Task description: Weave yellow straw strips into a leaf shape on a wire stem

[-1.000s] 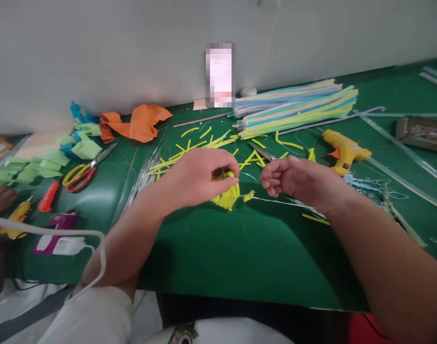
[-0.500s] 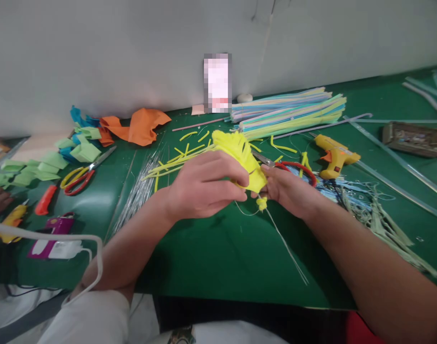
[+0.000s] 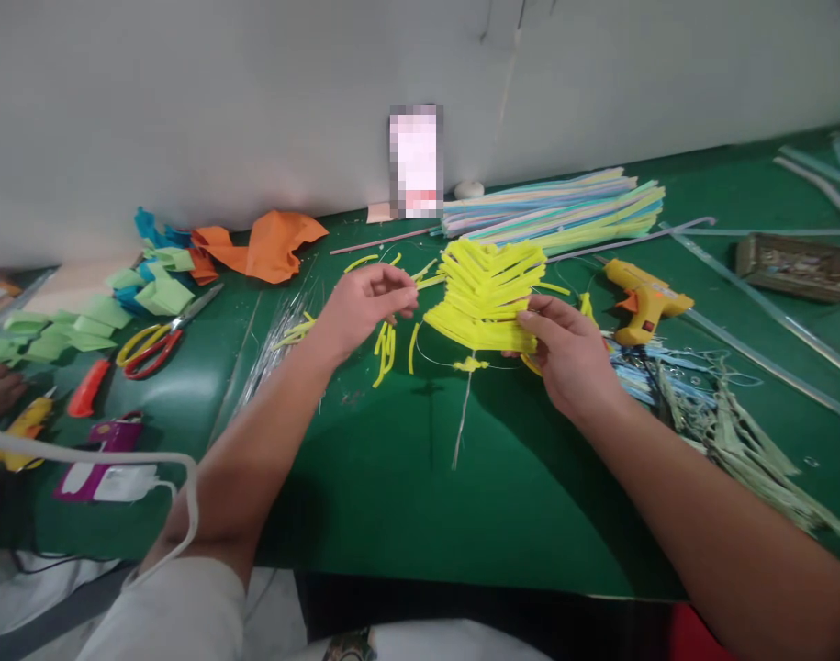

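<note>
Pipe-cleaner leaf (image 3: 487,298), bright yellow and built of slanting rows meeting at a middle rib, is held up above the green worktop (image 3: 392,514), in front of the bundle of pastel pipe cleaners (image 3: 564,209). The right hand (image 3: 576,356) has its grip clamped on the leaf's lower right edge, thumb on the near face. The left hand (image 3: 364,314) is near the opposite side, apart from the leaf, thumb and fingertips close to each other; whether that grip pinches something thin, I cannot tell. Below the leaf come a small yellow twist (image 3: 470,365) and a bare wire stem (image 3: 462,422).

The leaf should weigh next to nothing. Its pile looks soft and unlikely to slip, while the wires inside probably bend easily and keep any bend — a hard squeeze could skew the rows. The outer tips seem the weakest places to pull on. A light pinch where the rib meets the stem would likely steady it best — flat fingers can support the rows.
</note>
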Demonstrator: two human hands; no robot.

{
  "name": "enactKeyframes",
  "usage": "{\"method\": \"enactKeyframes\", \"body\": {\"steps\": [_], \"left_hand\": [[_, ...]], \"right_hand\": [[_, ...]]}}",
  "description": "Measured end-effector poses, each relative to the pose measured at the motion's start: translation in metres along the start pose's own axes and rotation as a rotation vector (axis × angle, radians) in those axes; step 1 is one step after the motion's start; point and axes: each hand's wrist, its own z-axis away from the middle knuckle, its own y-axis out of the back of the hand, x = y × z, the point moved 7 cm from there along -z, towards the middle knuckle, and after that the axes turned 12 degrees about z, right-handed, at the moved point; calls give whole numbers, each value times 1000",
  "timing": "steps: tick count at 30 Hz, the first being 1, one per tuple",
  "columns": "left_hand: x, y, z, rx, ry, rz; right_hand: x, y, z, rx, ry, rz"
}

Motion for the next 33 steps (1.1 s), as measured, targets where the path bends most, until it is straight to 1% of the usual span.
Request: {"method": "enactKeyframes", "body": {"steps": [2, 3, 5, 7, 10, 13, 15, 19, 22, 27, 33], "left_hand": [[-22, -17, 2, -59, 191, 64], [-29, -25, 4, -80, 237, 91], [-37, -38, 7, -95, 250, 132], [-40, -45, 9, -89, 205, 163], [-43, -42, 7, -15, 132, 208], [-45, -35, 4, 60, 99, 255], [-45, -32, 3, 84, 88, 290], [-47, -33, 4, 101, 97, 315], [-50, -34, 5, 110, 108, 345], [-50, -30, 3, 149, 60, 426], [-50, -33, 4, 131, 80, 406]], "right_hand": [[1, -3, 1, -16, -14, 17], [2, -5, 2, -33, -20, 21], [4, -10, 3, -75, -28, 23], [7, -12, 3, -90, -35, 14], [9, -11, 3, -74, -42, 19], [9, -8, 1, -73, -16, 77], [7, -6, 0, -74, 16, 123], [2, -8, 0, -103, 80, 183], [0, -7, 2, -103, 89, 236], [-1, -5, 2, -82, 94, 315], [1, -7, 0, -104, 83, 173]]}}
